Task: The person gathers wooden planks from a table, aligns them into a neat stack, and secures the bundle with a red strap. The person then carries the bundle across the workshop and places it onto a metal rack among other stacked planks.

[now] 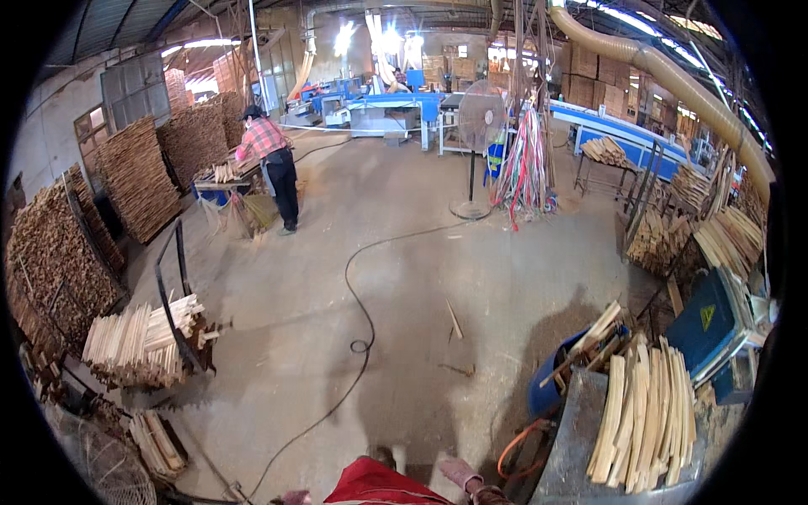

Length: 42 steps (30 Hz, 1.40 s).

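Pale wooden strips (641, 412) lie on the metal surface (557, 475), apart from the right hand (459, 473) — seemingly a pause, though I cannot tell either grip, the left hand (296, 498) barely showing — and taking them would call for a rightward reach.

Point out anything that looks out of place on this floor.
A loose wood strip lies on the floor, away from the stacked wood, as if dropped. A dark cable sprawls across the floor with a loop, a possible trip hazard.
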Tool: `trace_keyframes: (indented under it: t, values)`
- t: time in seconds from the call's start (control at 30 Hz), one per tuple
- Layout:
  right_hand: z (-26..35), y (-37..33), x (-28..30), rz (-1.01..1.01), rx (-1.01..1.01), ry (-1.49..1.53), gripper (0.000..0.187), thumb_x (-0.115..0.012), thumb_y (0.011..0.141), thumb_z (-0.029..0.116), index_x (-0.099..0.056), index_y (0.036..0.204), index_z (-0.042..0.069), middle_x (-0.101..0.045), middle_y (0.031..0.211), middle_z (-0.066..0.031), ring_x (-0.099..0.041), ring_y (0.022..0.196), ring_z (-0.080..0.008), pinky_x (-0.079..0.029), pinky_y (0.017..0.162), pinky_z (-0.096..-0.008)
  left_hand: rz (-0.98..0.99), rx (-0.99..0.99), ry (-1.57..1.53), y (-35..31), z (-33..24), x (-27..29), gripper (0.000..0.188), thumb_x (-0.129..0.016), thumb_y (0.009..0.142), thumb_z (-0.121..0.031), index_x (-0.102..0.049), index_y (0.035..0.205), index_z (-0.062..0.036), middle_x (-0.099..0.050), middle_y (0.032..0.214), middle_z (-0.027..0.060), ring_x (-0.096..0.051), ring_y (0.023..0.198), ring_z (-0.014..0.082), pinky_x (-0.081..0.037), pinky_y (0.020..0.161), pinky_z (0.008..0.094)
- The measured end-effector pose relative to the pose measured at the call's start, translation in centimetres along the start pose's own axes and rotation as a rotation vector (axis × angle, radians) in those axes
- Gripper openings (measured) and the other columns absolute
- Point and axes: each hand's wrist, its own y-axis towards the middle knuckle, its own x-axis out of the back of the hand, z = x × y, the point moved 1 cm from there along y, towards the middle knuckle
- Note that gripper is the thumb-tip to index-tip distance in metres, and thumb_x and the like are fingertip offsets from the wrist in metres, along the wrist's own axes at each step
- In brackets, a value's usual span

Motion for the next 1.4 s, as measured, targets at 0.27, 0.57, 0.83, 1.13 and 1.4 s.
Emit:
trace_keyframes:
  t: [0.27, 0.57, 0.83, 1.13, 1.4]
  values:
    - [2.3, 13.7, 16.4, -0.062, -0.38, 0.306, 0.023, -0.047, 0.092, 0.025, -0.062, 0.091, 0.008, -0.064, 0.083, -0.0152, -0.063, 0.078, -0.032, -0.049, 0.07, -0.0435, 0.066, -0.276, 0.414, 12.1, -25.4, -0.4, 0.027, -0.05, 0.09, -0.025, -0.06, 0.11, -0.009, -0.064, 0.101, 0.0118, -0.062, 0.09, 0.0283, -0.051, 0.078, 0.0396]
    - [1.6, 29.9, 33.4, -0.248, -0.486, 0.448, 0.026, -0.048, 0.093, 0.027, -0.061, 0.089, 0.005, -0.064, 0.081, -0.0131, -0.063, 0.078, -0.029, -0.049, 0.071, -0.0408, -0.051, -1.233, 1.132, 24.6, -69.1, -6.2, 0.03, -0.052, 0.088, -0.019, -0.061, 0.115, -0.01, -0.065, 0.107, 0.0145, -0.063, 0.097, 0.0312, -0.052, 0.081, 0.041]
    - [-3.6, 43.4, 43.6, -0.323, -0.505, 0.541, 0.03, -0.049, 0.094, 0.029, -0.06, 0.088, 0.003, -0.064, 0.079, -0.0112, -0.062, 0.077, -0.0264, -0.049, 0.071, -0.0383, 0.663, -0.904, 0.232, 23.7, -89.0, -21.6, 0.042, -0.058, 0.087, -0.021, -0.052, 0.127, -0.0095, -0.064, 0.114, 0.0107, -0.058, 0.109, 0.024, -0.047, 0.093, 0.0394]
    - [-6.6, 68.1, 59.9, -0.557, -0.137, 1.778, 0.032, -0.055, 0.093, 0.03, -0.062, 0.093, -0.002, -0.064, 0.081, -0.0068, -0.062, 0.082, -0.0234, -0.05, 0.077, -0.0372, 1.159, -0.005, -0.484, 17.8, -104.7, -32.2, 0.047, -0.051, 0.095, -0.047, -0.05, 0.119, -0.0075, -0.063, 0.114, 0.0159, -0.057, 0.11, 0.0295, -0.044, 0.096, 0.045]
    - [0.9, 77.7, 71.5, -0.598, -0.118, 1.731, 0.031, -0.056, 0.093, 0.029, -0.063, 0.096, -0.001, -0.065, 0.086, -0.0065, -0.061, 0.084, -0.0217, -0.049, 0.078, -0.035, 1.215, -0.211, -0.711, 28.1, -119.0, -36.0, 0.068, -0.034, 0.094, -0.064, -0.048, 0.116, -0.0014, -0.06, 0.113, 0.0261, -0.059, 0.102, 0.0414, -0.046, 0.091, 0.0533]
